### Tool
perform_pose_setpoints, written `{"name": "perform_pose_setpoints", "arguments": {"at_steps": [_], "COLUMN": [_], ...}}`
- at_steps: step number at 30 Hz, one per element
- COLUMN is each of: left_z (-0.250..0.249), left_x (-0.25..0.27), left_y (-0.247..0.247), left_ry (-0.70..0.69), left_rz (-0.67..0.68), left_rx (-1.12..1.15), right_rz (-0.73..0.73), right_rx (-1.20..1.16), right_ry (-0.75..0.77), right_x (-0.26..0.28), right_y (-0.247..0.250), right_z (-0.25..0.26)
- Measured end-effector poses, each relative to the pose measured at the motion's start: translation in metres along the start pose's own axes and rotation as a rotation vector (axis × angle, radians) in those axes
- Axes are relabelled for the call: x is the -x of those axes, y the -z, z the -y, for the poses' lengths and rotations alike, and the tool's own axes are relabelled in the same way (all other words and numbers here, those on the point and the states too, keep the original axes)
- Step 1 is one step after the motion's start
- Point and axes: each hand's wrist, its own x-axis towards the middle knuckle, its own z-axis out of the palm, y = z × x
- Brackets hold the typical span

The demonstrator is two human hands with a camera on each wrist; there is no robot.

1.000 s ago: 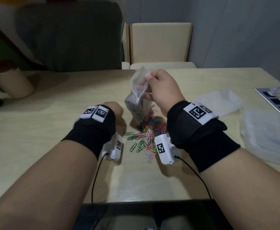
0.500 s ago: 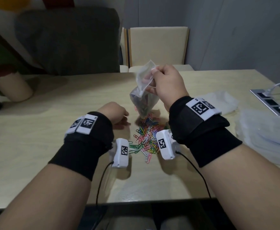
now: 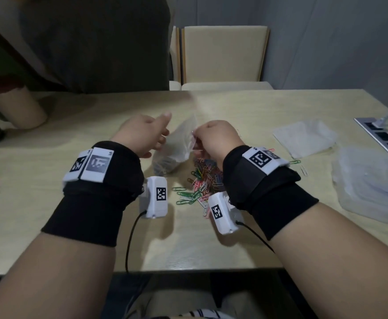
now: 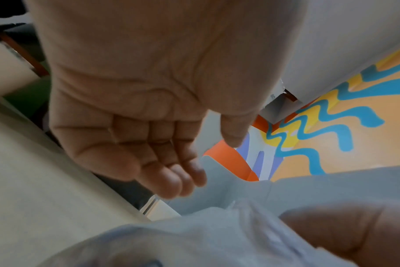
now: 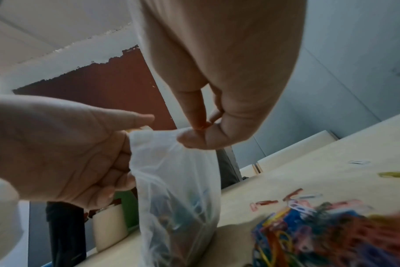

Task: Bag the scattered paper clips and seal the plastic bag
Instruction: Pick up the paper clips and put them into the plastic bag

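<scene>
A clear plastic bag [image 3: 176,148] partly filled with paper clips is set upright on the pale wooden table [image 3: 50,203], between both hands. Right of it, nearer, a heap of multicoloured paper clips [image 3: 204,178] is spread. Far right, flat clear plastic bags [image 3: 303,137] are laid.

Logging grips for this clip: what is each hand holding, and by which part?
Right hand pinches the plastic bag at its top edge; left hand is open beside it.
</scene>
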Motion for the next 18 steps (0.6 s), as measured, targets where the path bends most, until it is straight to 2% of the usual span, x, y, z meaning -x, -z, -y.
{"name": "perform_pose_setpoints", "arguments": {"at_steps": [7,10,14,18], "left_z": [-0.007,-0.008,-0.01,-0.012], "left_x": [0.008,0.006,0.005,0.007], "left_y": [-0.024,-0.028,-0.023,-0.029], "left_ry": [-0.161,-0.167,-0.153,-0.172], "left_rz": [0.069,0.042,-0.038,0.035], "left_rx": [-0.259,-0.28,-0.237,-0.195], "right_rz": [-0.002,-0.001,-0.075,-0.046], "right_rx": [0.038,0.088,0.36,0.469], "right_ry": [-0.015,-0.008,0.041,0.063], "right_x": [0.011,0.012,0.009,0.008], "right_y": [0.012,0.018,0.03,0.04], "right_z": [-0.005,-0.01,-0.021,-0.027]}}
